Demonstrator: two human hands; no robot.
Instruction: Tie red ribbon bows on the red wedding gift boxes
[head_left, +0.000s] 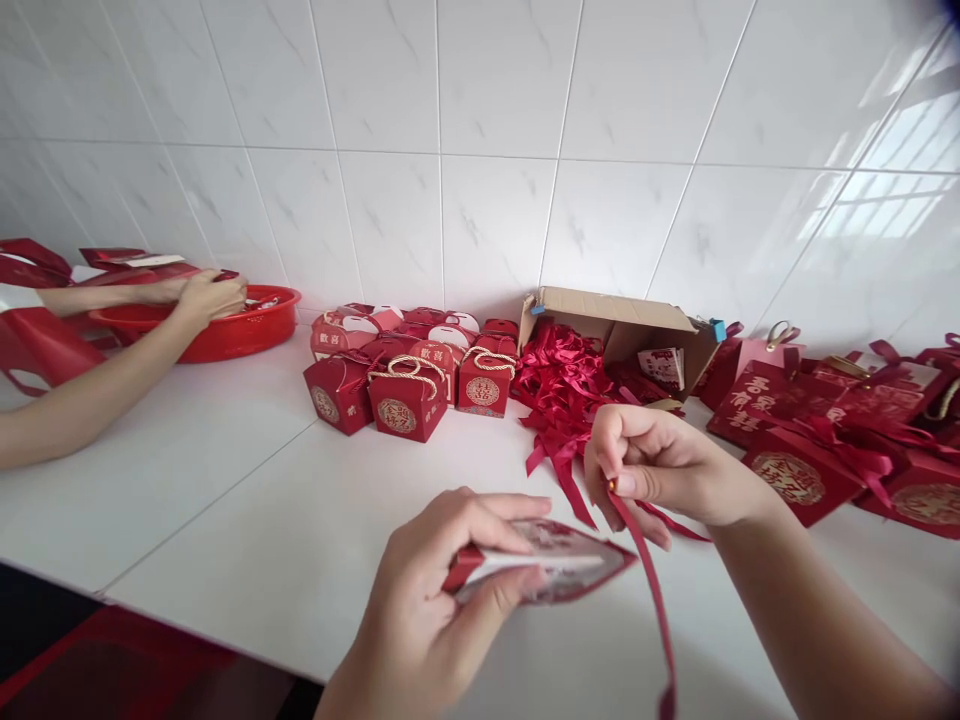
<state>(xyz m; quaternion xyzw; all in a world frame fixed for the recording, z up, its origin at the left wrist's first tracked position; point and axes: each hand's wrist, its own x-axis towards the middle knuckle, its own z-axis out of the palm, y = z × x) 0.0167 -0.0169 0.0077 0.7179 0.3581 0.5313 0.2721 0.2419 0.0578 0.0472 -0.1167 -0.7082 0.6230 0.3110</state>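
In the lower middle, my left hand (442, 590) is closed around a small red item (570, 560) with a pale, shiny inner face; it is blurred and tilted, its pointed end toward the right. My right hand (652, 470) pinches a red ribbon (656, 600) near a small gold-coloured piece (613, 485). The ribbon hangs down past the pointed end of the item. Whether the ribbon touches the item cannot be told. Behind my right hand lies a heap of red ribbons (562, 375), spilling from an open cardboard box (615, 308).
Several red gift boxes with rope handles (409, 400) stand by the tiled wall. More red boxes with ribbon bows (802, 475) crowd the right. At left, another person's hands (202, 300) reach into a red basin (247, 335), beside red packaging (45, 345).
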